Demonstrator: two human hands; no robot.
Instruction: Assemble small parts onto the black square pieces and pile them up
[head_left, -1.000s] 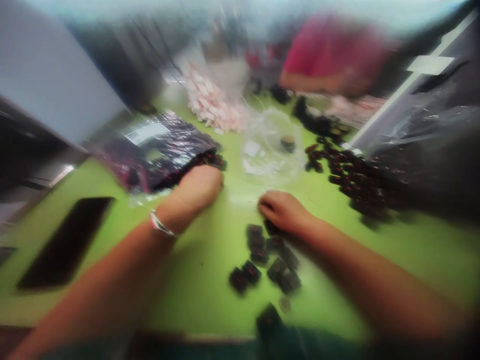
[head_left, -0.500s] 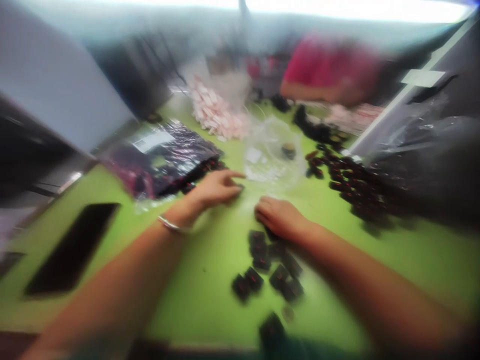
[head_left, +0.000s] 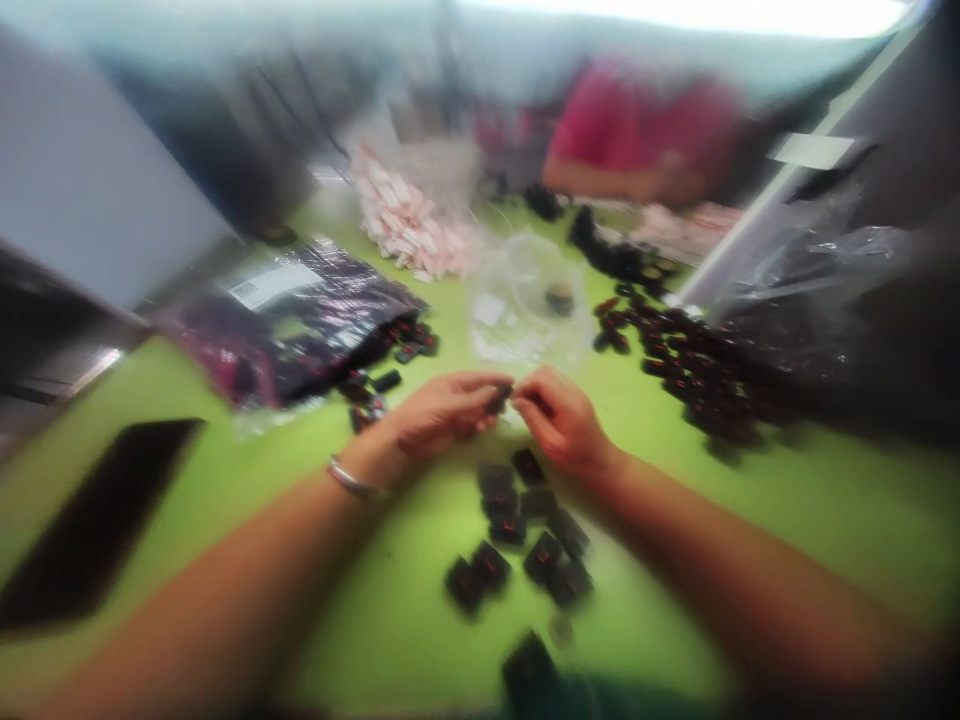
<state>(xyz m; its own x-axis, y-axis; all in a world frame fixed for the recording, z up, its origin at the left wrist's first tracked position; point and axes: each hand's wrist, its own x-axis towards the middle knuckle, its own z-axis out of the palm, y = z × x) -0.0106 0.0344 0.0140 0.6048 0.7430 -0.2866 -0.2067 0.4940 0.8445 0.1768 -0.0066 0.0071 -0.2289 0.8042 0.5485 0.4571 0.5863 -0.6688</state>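
My left hand [head_left: 454, 408], with a silver bracelet at its wrist, pinches a small dark piece [head_left: 498, 398] between thumb and fingers. Touching or nearly touching it from the right is my right hand [head_left: 559, 415], its fingers curled together at the piece's edge; what they pinch is too small to make out. Several black square pieces [head_left: 506, 527] with red marks lie on the green table [head_left: 360, 600] just below both hands. Beyond the hands sits a clear plastic bag [head_left: 525, 325] with small whitish bits and a dark round item [head_left: 559, 298].
A dark plastic package [head_left: 330, 320] with small black parts lies at left, near a black flat slab [head_left: 105, 520]. Many black pieces [head_left: 697, 370] are heaped at right. Pale pink pieces [head_left: 405, 225] are piled behind. Across the table is a person in pink [head_left: 630, 130].
Both hands have come together, and my left hand has closed around the dark piece. A black piece formerly beneath my right hand now shows. The view has shifted slightly.
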